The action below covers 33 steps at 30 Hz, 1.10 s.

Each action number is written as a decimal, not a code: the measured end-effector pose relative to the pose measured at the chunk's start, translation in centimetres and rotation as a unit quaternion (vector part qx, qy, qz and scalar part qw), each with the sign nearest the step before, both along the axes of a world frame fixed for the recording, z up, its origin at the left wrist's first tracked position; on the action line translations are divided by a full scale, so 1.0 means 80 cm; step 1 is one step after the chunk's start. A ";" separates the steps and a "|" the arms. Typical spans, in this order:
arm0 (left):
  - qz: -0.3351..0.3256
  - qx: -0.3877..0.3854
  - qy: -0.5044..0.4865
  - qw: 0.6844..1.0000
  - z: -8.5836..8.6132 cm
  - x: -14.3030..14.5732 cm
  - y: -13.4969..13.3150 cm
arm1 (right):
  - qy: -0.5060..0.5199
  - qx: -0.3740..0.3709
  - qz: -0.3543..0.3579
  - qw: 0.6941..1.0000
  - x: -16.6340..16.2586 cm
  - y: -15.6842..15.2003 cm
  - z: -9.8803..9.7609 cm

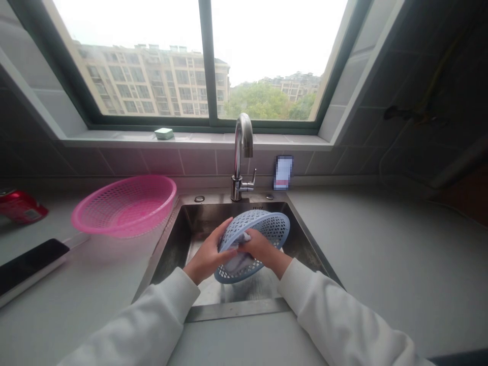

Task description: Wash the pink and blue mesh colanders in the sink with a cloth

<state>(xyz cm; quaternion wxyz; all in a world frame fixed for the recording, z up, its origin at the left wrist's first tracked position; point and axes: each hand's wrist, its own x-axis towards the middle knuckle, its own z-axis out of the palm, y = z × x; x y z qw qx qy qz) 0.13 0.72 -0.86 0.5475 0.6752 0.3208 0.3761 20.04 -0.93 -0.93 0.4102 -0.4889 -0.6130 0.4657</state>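
Over the steel sink [179, 239] I hold a pale blue perforated basket [272, 226], tilted with its hollow facing me. My left hand [208, 254] grips the basket's left rim, fingers curled round it. My right hand [259, 249] is closed on a whitish cloth [238, 260] pressed against the inside of the basket. Both sleeves are white.
A pink perforated basket [124, 206] sits on the counter left of the sink. A chrome tap [242, 152] rises behind the sink. A red can [21, 206] and a dark phone [28, 262] lie at the far left. A green soap bar [163, 133] rests on the windowsill.
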 end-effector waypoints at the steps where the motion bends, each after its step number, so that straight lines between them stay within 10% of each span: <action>1: 0.000 -0.005 -0.003 1.000 0.000 0.000 0.001 | 0.058 -0.003 -0.014 0.998 -0.001 -0.001 0.002; 6: -0.003 -0.038 -0.049 0.998 -0.001 0.001 0.003 | 0.235 0.001 -0.065 0.970 -0.004 0.002 0.002; 14: 0.017 -0.004 -0.048 0.999 0.002 -0.002 0.000 | -0.090 0.028 0.067 0.993 -0.001 0.000 -0.010; 26: 0.000 -0.006 -0.038 0.999 0.000 -0.003 0.000 | -0.136 0.003 0.080 0.987 -0.002 -0.001 -0.006; 33: -0.003 0.010 -0.027 1.000 -0.003 -0.005 0.004 | 0.074 0.001 -0.039 0.996 -0.004 -0.002 0.007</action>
